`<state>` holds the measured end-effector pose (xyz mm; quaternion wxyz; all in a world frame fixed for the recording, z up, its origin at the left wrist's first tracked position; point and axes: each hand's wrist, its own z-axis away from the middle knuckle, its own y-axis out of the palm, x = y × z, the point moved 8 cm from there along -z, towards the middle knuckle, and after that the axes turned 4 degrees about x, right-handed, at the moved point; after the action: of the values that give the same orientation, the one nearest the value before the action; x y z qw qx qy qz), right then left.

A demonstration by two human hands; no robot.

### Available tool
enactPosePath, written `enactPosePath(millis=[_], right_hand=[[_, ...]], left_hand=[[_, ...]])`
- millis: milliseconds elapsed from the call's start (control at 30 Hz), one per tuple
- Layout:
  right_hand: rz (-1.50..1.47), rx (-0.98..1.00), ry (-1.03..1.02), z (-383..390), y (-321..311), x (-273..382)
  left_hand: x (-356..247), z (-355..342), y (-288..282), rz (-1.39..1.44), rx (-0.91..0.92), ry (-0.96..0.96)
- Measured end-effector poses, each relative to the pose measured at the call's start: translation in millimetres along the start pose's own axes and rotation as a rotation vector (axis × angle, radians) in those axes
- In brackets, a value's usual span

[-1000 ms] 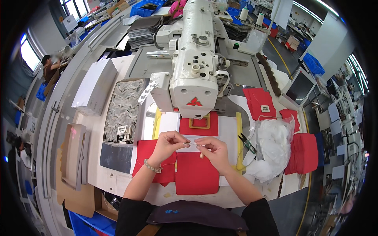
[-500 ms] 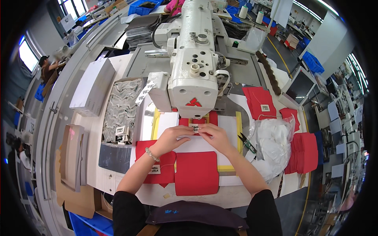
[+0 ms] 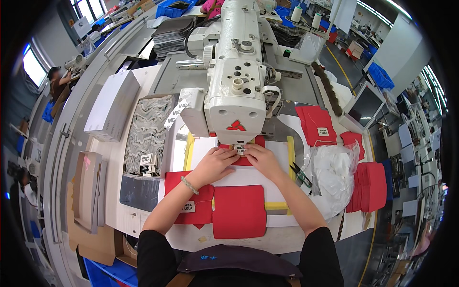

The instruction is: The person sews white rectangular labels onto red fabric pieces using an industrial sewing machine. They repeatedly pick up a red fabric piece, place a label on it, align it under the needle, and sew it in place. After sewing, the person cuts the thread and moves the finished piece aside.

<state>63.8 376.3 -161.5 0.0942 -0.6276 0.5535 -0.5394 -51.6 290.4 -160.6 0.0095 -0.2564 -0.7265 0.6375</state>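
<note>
Under the head of a white sewing machine (image 3: pixel 236 86), a small pale fabric label (image 3: pixel 241 149) with dark lettering lies over a red cloth piece (image 3: pixel 258 140). My left hand (image 3: pixel 213 167) has its fingers pressed together at the label's left edge. From the other side, my right hand (image 3: pixel 263 161) grips the right edge, its fingers bent. The fingertips partly cover the label and the cloth. Nearer to me lie a plain red panel (image 3: pixel 239 212) and, beside it under my left forearm, a red panel with a label (image 3: pixel 188 206).
An open box of many labels (image 3: pixel 150 129) stands left, beside a long white box (image 3: pixel 112 106). To the right are black-handled snips (image 3: pixel 301 176), a crumpled clear plastic bag (image 3: pixel 330 174), stacked red panels (image 3: pixel 369 186), labelled red pieces (image 3: pixel 315 124) and a screen (image 3: pixel 363 106).
The label has shifted slightly right and toward the machine head, lying flatter on the red cloth. Both hands have moved a little right with it, and its lettering shows more fully.
</note>
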Motion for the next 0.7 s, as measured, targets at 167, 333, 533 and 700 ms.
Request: enactPosePath(millis=[167, 333, 533, 700], right_hand=[[0.015, 0.018, 0.011, -3, 2, -5], [0.04, 0.012, 0.018, -2, 4, -6], [0.289, 0.005, -0.09, -1, -1, 7], [0.319, -0.01, -0.06, 6, -10, 6]], left_hand=[[-5, -1, 4, -0.206, 0.007, 0.013], [-9, -2, 6, -0.331, -0.013, 0.013], [-4, -4, 4, -0.261, 0.007, 0.015], [8, -3, 5, -0.164, 0.024, 0.012]])
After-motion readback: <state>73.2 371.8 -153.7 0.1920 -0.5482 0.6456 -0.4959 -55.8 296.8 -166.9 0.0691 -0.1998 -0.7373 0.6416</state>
